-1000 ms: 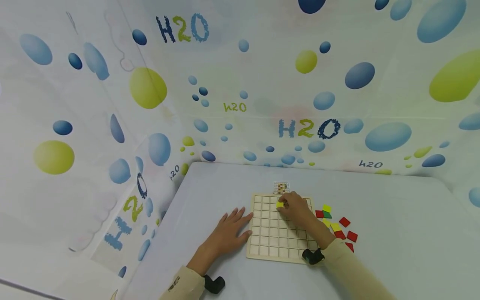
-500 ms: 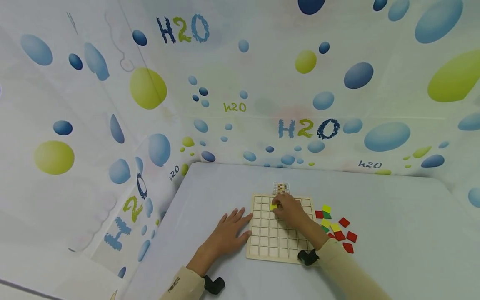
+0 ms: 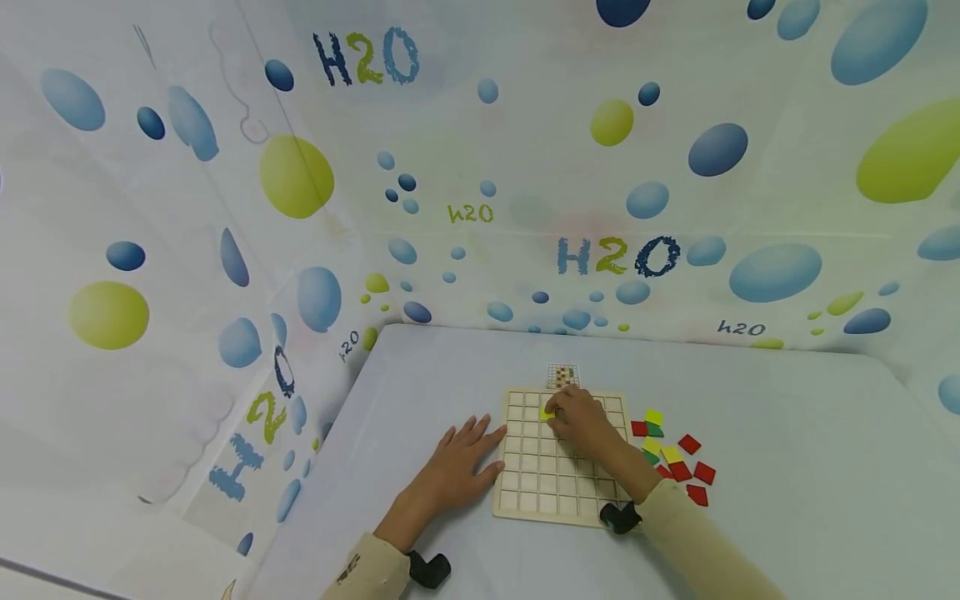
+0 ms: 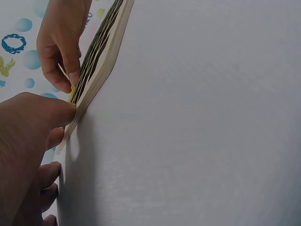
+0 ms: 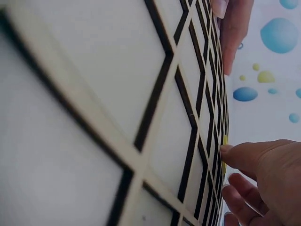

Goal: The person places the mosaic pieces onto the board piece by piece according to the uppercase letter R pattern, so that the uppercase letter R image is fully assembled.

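A pale wooden grid board lies on the white table. Over its upper rows my right hand pinches a small yellow square tile, which sits at a cell in the second row. The right wrist view shows the thumb against this yellow tile, with the other fingers curled below. My left hand rests on the table with fingers spread, thumb and index finger touching the board's left edge. In the left wrist view the left thumb lies at the board's rim.
Loose red tiles, yellow tiles and green tiles are scattered right of the board, some overlapping. A small printed card with a coloured grid lies behind the board. A white wall with blue and green spots rises beyond the table.
My right hand has moved slightly left with the yellow tile over the last second, and stays at the same cell through the latest half second. The left hand has not moved.
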The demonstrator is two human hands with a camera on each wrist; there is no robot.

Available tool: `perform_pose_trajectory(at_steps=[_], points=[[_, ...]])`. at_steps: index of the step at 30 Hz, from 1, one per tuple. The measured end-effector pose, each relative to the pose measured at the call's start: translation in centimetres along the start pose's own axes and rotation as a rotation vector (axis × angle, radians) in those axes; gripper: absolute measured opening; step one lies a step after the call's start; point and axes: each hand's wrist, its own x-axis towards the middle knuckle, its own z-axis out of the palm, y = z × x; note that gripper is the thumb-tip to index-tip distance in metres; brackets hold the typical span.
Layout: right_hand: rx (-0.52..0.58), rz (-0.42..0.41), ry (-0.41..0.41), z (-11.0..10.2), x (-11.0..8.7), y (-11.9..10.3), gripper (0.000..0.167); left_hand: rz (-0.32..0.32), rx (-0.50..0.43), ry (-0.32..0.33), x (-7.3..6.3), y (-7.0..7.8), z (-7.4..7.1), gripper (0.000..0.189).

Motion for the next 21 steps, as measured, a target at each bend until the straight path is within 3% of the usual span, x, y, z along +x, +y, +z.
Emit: perform_pose_trajectory(at_steps=[6,11,17,21], points=[[0.031,-0.007,0.037,-1.2,-1.2,0.3,0.019,-0.007,0.012,0.004,0.3,0.1,0.1,0.061],[0.013,0.083,0.017,-3.3,-2.7,1.3,0.03,-0.01,0.002,0.012,0.2,0.2,0.1,0.061],[0.057,0.196,0.036,-6.2,-4.8,4.3,0.047,-0.003,0.002,0.026,0.1,0.3,0.1,0.06],[-0.002,0.238,0.015,-7.2,-6.0,6.6,0.053,-0.004,0.002,0.028,0.2,0.4,0.1,0.06]])
